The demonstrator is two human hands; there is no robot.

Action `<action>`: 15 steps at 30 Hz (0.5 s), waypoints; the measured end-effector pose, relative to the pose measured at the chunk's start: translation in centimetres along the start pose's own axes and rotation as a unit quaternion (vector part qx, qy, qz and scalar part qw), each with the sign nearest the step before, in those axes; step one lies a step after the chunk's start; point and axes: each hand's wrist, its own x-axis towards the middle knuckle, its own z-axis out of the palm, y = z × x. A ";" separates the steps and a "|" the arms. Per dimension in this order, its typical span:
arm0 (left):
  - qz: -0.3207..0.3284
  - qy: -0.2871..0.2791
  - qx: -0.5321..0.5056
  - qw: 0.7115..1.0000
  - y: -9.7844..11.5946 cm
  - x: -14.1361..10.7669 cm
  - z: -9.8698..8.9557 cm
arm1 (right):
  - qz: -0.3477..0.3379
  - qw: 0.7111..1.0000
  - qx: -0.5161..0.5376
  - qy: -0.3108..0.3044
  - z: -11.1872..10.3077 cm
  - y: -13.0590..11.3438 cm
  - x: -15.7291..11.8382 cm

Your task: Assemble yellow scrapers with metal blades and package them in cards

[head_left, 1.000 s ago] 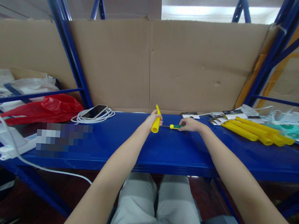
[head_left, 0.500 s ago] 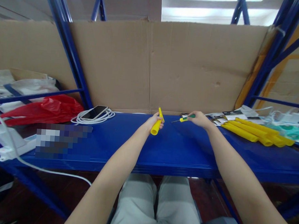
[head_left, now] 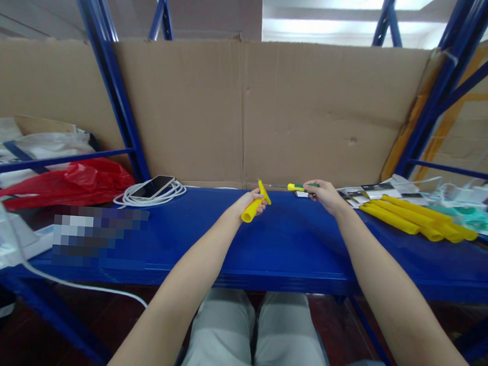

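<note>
My left hand (head_left: 251,201) is closed around a yellow hollow plastic handle (head_left: 250,210). Its round open end faces me; a flared piece and a narrow tip stick out beyond my fingers. To the right, my right hand (head_left: 323,193) grips a screwdriver (head_left: 297,188) with a green and yellow handle. The screwdriver's thin shaft points left toward the narrow tip of the yellow handle, and whether they touch I cannot tell. Both hands are above the blue tabletop (head_left: 289,247), near its back edge.
Several yellow tubes (head_left: 412,217) lie at the right beside papers (head_left: 377,189) and a green bag (head_left: 463,217). At left are a phone (head_left: 154,187) on a coiled white cable (head_left: 121,199), a red plastic bag (head_left: 77,182) and a power strip (head_left: 22,248). A cardboard panel (head_left: 315,115) stands behind.
The screwdriver has risen and levelled, its shaft now nearer the yellow handle's tip. In my left hand the yellow handle has turned, showing its flared piece more sideways.
</note>
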 end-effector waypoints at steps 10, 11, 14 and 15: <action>-0.013 -0.032 0.010 0.999 -0.2 0.2 -0.2 | -0.005 1.000 -0.024 -0.012 0.2 0.0 -0.3; -0.015 -0.034 0.011 0.999 -0.2 0.2 -0.2 | -0.004 1.000 -0.027 -0.011 0.2 0.0 -0.3; -0.022 -0.039 0.014 0.999 -0.1 0.1 -0.2 | -0.003 0.999 -0.033 -0.011 0.2 0.0 -0.3; -0.024 -0.041 0.016 0.999 -0.1 0.1 -0.1 | -0.003 0.999 -0.033 -0.010 0.2 0.0 -0.3</action>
